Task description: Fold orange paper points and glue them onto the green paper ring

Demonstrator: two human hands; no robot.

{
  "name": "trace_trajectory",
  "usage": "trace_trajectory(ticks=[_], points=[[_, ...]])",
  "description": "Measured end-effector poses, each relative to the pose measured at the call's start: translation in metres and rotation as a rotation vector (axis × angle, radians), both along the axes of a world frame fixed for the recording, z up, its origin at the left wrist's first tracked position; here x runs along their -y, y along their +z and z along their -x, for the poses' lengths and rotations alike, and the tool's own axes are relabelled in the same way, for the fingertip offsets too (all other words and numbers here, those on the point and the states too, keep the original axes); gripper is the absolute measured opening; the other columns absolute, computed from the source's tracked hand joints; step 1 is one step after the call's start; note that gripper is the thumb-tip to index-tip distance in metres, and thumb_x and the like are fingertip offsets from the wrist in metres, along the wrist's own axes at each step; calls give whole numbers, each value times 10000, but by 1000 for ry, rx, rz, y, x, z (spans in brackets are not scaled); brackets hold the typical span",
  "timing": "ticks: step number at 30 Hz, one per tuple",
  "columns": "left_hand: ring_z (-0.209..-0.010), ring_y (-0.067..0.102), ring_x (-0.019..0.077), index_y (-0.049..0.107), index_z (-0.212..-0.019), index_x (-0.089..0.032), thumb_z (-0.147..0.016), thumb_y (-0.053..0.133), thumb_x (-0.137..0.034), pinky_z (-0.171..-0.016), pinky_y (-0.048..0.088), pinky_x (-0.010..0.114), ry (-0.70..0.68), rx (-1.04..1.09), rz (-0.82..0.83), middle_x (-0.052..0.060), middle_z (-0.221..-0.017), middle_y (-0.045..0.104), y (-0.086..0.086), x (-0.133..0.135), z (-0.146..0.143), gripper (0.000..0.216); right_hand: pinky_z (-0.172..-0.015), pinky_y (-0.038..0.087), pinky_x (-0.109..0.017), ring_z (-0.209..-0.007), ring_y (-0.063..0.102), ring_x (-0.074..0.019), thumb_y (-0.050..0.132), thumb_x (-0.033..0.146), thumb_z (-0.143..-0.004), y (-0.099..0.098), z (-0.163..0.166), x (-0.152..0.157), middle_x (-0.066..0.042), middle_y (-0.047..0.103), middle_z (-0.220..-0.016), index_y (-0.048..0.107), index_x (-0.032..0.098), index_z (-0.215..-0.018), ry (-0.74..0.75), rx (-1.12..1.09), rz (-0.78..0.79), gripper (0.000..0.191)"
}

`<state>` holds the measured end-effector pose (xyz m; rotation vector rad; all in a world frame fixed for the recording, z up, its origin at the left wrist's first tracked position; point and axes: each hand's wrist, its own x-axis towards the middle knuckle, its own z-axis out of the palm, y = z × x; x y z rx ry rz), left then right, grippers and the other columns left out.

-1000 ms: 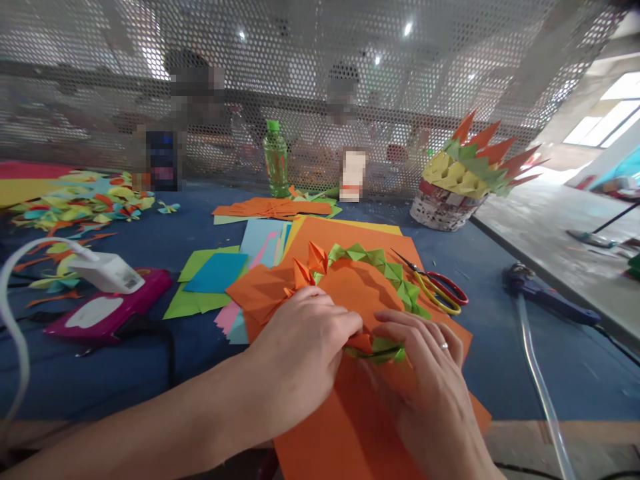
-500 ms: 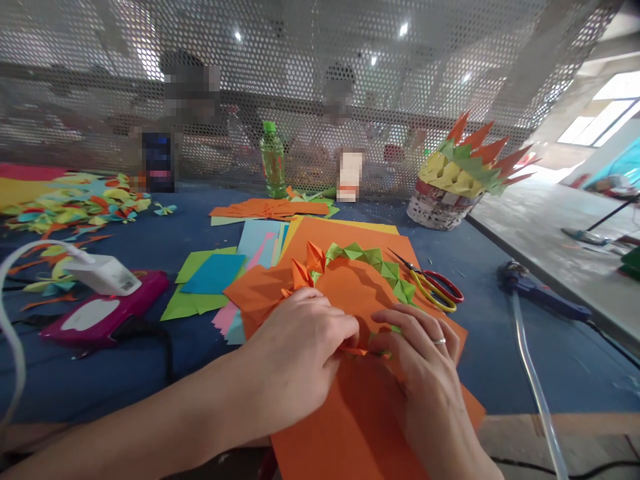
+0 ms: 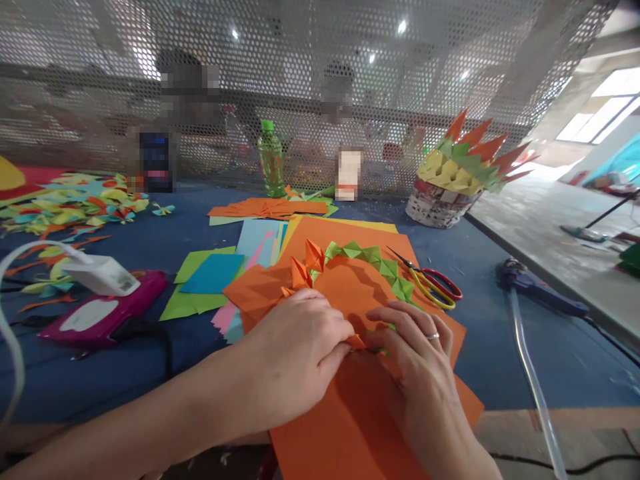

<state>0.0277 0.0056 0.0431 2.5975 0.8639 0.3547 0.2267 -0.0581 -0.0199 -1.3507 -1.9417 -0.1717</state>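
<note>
A ring of folded green paper (image 3: 354, 250) lies on orange paper sheets (image 3: 345, 400) in front of me, with pointed orange folded pieces (image 3: 315, 255) set on its far left part. My left hand (image 3: 300, 347) is closed, thumb and forefinger pinching a small orange folded paper piece (image 3: 357, 342) at the near side of the ring. Facing it, my right hand (image 3: 417, 360), with a ring on one finger, curls its fingers round the near right part of the green paper ring. The fingers hide much of the join between the orange piece and the ring.
Right of the paper lie scissors (image 3: 433, 283) and a glue gun (image 3: 543, 290) with a long glue stick. A finished-looking paper basket (image 3: 440, 190) and a green bottle (image 3: 271, 160) stand behind. Left are a pink power strip (image 3: 103, 310), a white charger (image 3: 103, 273) and folded paper scraps (image 3: 75, 200).
My right hand has shifted slightly left, closer to my left hand. The left thumb has pressed up towards the forefinger, and the orange piece between the hands now shows more plainly.
</note>
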Motion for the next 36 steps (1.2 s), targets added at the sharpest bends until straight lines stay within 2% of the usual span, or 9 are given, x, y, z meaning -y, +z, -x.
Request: trace_trajectory(ticks=[5,8,12,16,21,26,30,36], points=[[-928,660,228,721,-941,-216,-963,576,-103,-943,418,430,-19,-11,22,2,-909,723,6,3,1,185,-1044,288,-416,-1293,504,-238,678,189,-895,-2,-2,3,20,683,-1235,637,288,-945,11,19,38,118],[-963,649,243,710,-944,-212,-914,669,-128,-964,407,437,-18,-54,50,2,-925,715,8,3,1,98,-1054,286,-424,-1307,496,-241,672,151,-872,-3,-2,4,22,675,-1247,631,288,-944,15,0,62,160],[-947,643,242,684,-877,-199,-834,778,-134,-930,408,416,-10,-48,18,-4,-886,711,2,0,-1,122,-1049,289,-416,-1299,502,-240,681,157,-860,-4,-3,4,21,675,-1243,629,287,-952,23,-1,52,167],[-856,639,213,684,-818,-200,-900,727,-159,-896,404,405,-20,-10,-8,-18,-806,699,-3,-3,-3,102,-1056,287,-417,-1306,494,-247,678,126,-823,-5,-4,4,16,669,-1263,630,280,-977,17,15,73,223],[-863,635,210,678,-825,-198,-883,703,-99,-921,407,404,-22,-14,-43,-17,-803,687,-3,-3,-3,117,-1049,283,-398,-1299,493,-238,680,159,-818,-2,-4,5,7,669,-1269,612,288,-1158,25,14,84,370],[-872,633,214,669,-831,-193,-883,682,-83,-959,413,418,-30,-18,-70,-11,-821,690,-4,-2,-3,122,-1060,266,-400,-1306,500,-238,707,236,-859,3,4,2,17,676,-1255,627,293,-1092,50,17,118,252],[-888,634,223,687,-859,-196,-891,668,-85,-989,413,433,-25,-11,-83,2,-846,696,-6,-4,-3,117,-1072,257,-394,-1282,523,-221,727,237,-873,5,10,-2,36,696,-1195,625,282,-988,65,-34,150,160],[-911,634,224,659,-872,-207,-868,690,-74,-998,414,430,-8,-14,-54,-6,-860,684,-4,-5,0,136,-1075,262,-404,-1248,540,-211,659,198,-916,6,14,-5,31,716,-1154,641,270,-987,101,-37,157,103]])
